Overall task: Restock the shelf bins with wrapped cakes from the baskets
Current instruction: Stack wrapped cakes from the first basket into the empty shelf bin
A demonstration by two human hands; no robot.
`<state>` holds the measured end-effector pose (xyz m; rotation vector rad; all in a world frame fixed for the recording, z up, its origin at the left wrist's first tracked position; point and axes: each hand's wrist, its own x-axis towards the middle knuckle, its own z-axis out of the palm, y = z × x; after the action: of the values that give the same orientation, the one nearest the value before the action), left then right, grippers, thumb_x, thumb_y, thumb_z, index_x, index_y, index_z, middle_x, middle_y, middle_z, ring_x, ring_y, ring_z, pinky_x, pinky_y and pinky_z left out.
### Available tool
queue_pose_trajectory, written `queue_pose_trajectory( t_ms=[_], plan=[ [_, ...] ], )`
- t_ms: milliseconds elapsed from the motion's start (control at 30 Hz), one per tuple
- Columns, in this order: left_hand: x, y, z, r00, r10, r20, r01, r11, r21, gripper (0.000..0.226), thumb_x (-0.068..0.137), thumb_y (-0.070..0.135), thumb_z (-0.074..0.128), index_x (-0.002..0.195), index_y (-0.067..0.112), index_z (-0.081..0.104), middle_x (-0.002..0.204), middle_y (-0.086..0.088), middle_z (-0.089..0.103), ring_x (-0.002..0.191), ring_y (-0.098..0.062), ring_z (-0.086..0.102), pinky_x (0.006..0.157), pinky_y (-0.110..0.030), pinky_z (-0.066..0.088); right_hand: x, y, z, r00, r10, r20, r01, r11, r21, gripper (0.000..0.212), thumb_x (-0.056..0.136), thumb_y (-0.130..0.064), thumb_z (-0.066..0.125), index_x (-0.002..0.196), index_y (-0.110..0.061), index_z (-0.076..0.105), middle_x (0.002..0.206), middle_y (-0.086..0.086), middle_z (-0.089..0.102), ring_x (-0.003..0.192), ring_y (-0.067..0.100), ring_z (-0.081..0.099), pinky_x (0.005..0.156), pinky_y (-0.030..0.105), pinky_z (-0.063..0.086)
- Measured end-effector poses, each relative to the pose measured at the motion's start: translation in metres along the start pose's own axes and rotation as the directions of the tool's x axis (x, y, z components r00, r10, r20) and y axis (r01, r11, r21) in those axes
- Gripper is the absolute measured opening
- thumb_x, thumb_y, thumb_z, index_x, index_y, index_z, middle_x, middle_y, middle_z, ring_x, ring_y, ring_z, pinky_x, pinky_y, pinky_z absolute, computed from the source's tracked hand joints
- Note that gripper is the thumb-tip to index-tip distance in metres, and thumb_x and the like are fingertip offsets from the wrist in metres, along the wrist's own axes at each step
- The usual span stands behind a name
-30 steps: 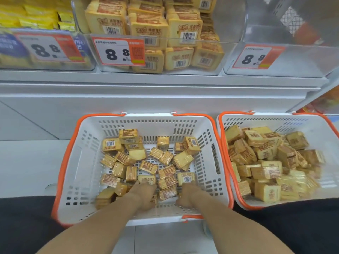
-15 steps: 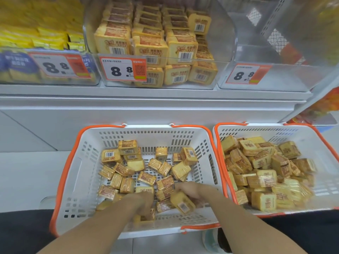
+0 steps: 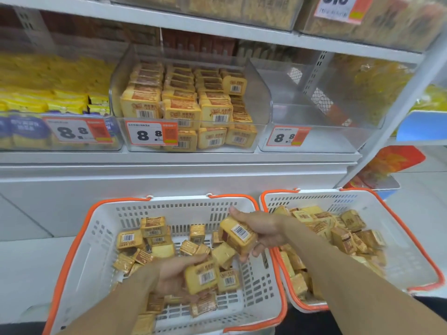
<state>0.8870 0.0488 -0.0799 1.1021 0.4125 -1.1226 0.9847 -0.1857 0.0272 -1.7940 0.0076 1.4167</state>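
Your right hand (image 3: 260, 229) holds a wrapped cake (image 3: 238, 235) lifted above the right rear part of the left basket (image 3: 101, 233), barcode label facing up; your thumb lies over its far edge and your fingers (image 3: 251, 252) curl under its near side, clamped on it. Your left hand (image 3: 169, 274) grips a second cake (image 3: 202, 276) low over the middle of the same basket, thumb across its top and fingers curled beneath, so it too is clamped. Loose cakes (image 3: 154, 238) lie scattered across that basket's floor, mostly toward its rear and centre. Just beside it, rims nearly touching, the right basket (image 3: 408, 238) is heaped with more cakes. Both baskets are white with orange rims and sit in front of a white shelf unit. On the shelf (image 3: 181, 157) above, the middle clear bin (image 3: 193, 105) is stacked with the same cakes behind an 8.8 price tag (image 3: 151, 134); the bin to its right (image 3: 314, 112) shows bare floor, and the left bin (image 3: 48, 117) holds yellow and purple packets.
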Motion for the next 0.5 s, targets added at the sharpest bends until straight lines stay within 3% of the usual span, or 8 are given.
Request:
queue_pose_trajectory(
  t_ms=[67,133,233,367,500],
  plan=[
    [-0.007,0.017,0.007,0.991,0.130,0.014,-0.126,0.981,-0.146,0.043,0.099,0.043,0.058,0.116,0.007,0.075,0.113,-0.027,0.067,0.095,-0.039,0.068,0.084,-0.051,0.060,-0.020,-0.017,-0.014,0.999,-0.037,0.008,0.037,0.996,-0.082,0.062,0.099,-0.063,0.042,0.118,-0.008,0.063,0.094,0.011,0.074,0.086,0.029,0.071,0.058,0.025,0.055],
    [-0.011,0.034,0.013,0.972,0.232,0.049,-0.207,0.931,-0.300,0.050,0.100,0.045,0.056,0.123,0.003,0.071,0.117,-0.030,0.064,0.091,-0.039,0.068,0.072,-0.043,0.061,-0.040,-0.032,-0.026,0.998,-0.059,0.034,0.063,0.984,-0.164,0.049,0.099,-0.053,0.049,0.117,-0.008,0.059,0.088,0.009,0.071,0.084,0.027,0.070,0.060,0.025,0.054],
    [-0.016,0.057,0.025,0.930,0.366,0.033,-0.327,0.864,-0.383,0.048,0.102,0.042,0.050,0.123,0.004,0.071,0.128,-0.033,0.058,0.091,-0.039,0.067,0.062,-0.037,0.057,-0.063,-0.049,-0.033,0.980,-0.192,-0.056,0.170,0.947,-0.272,0.060,0.090,-0.053,0.063,0.121,-0.002,0.058,0.089,0.014,0.068,0.076,0.028,0.067,0.058,0.027,0.051],
    [-0.025,0.075,0.041,0.903,0.430,0.007,-0.391,0.829,-0.399,0.044,0.089,0.029,0.061,0.121,0.000,0.069,0.128,-0.035,0.058,0.092,-0.043,0.062,0.057,-0.038,0.055,-0.072,-0.043,-0.026,0.758,-0.537,-0.371,0.447,0.841,-0.305,0.048,0.080,-0.052,0.079,0.110,-0.017,0.065,0.080,0.004,0.071,0.063,0.021,0.060,0.054,0.030,0.044],
    [-0.032,0.095,0.057,0.855,0.493,-0.160,-0.518,0.806,-0.287,0.041,0.098,0.033,0.052,0.127,0.006,0.062,0.113,-0.028,0.070,0.085,-0.037,0.066,0.054,-0.032,0.048,-0.072,-0.045,-0.015,0.693,-0.594,-0.408,0.574,0.798,-0.186,0.056,0.075,-0.043,0.080,0.116,-0.013,0.056,0.078,0.006,0.074,0.059,0.020,0.060,0.055,0.029,0.041]
  ],
)
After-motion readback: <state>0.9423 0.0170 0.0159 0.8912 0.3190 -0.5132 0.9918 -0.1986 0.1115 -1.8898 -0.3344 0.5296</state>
